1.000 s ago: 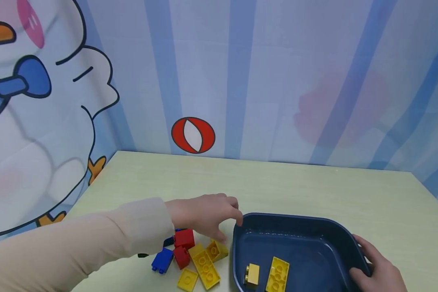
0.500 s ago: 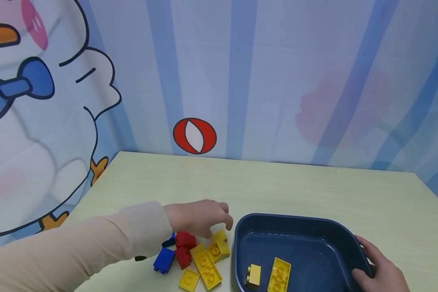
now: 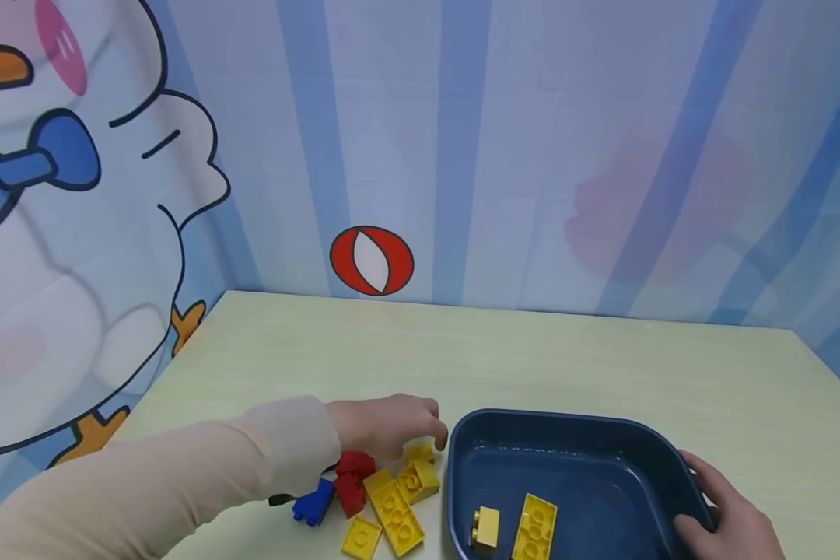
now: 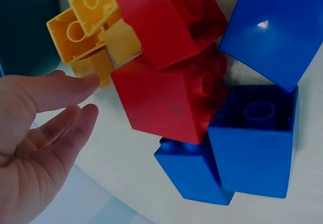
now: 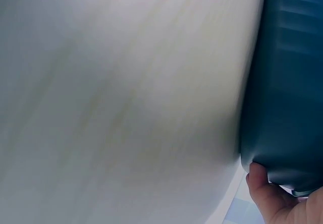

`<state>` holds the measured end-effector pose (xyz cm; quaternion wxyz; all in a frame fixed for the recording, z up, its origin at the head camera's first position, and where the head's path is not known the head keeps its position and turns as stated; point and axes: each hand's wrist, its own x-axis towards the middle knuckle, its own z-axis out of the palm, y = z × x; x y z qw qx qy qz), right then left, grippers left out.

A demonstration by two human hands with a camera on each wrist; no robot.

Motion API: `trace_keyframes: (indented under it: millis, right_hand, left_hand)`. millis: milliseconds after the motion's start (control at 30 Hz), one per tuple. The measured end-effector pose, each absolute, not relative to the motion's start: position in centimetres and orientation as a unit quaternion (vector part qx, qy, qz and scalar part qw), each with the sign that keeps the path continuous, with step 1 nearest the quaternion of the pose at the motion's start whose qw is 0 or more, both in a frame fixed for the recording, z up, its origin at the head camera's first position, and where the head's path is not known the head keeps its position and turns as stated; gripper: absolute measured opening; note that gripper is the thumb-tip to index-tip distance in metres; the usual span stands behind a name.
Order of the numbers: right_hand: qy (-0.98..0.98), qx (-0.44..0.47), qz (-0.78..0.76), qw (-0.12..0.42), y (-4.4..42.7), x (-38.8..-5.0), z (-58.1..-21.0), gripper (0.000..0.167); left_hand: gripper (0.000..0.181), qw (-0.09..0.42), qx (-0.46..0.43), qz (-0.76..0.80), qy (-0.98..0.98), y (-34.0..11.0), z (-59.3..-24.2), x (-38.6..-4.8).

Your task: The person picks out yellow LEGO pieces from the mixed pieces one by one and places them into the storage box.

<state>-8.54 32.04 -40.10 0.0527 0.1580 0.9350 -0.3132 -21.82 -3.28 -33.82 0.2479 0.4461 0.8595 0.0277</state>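
Note:
My left hand (image 3: 390, 425) hovers just beyond a small yellow brick (image 3: 421, 451) at the far end of a loose pile. In the left wrist view the thumb and fingers (image 4: 75, 128) are apart with nothing between them; the thumb tip overlaps the yellow brick (image 4: 94, 66), and contact cannot be told. Red bricks (image 3: 351, 495), a blue brick (image 3: 314, 502) and more yellow bricks (image 3: 395, 513) lie nearer. My right hand (image 3: 731, 513) grips the right rim of a dark blue tray (image 3: 556, 418), thumb inside and fingers outside.
Inside the tray lie a small yellow brick (image 3: 486, 529) and a longer yellow brick (image 3: 534, 526). The pale table (image 3: 532, 350) reaches back to a printed curtain (image 3: 518, 155). More blue bricks (image 4: 252, 148) sit under the left forearm.
My left hand has drawn back left and down from the tray's corner to the yellow bricks. A small yellow brick behind the pile has come into view. My right hand stays on the tray.

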Motion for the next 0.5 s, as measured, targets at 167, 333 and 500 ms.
trace_keyframes:
  millis: [167, 333, 500]
  right_hand:
    - [0.934, 0.161, -0.313, 0.049, 32.0, -8.6, -40.1, 0.068]
    - [0.937, 0.157, -0.309, 0.044, 32.1, -8.5, -40.1, 0.069]
    - [0.937, 0.156, -0.310, 0.043, 32.1, -8.5, -40.3, 0.068]
  left_hand:
    - [0.051, 0.242, 0.449, 0.023, 0.860, -3.0, -34.3, -21.8]
    - [0.048, 0.237, 0.459, 0.005, 0.856, -2.7, -34.7, -21.8]
    - [0.046, 0.243, 0.463, 0.001, 0.853, -2.7, -35.0, -21.7]
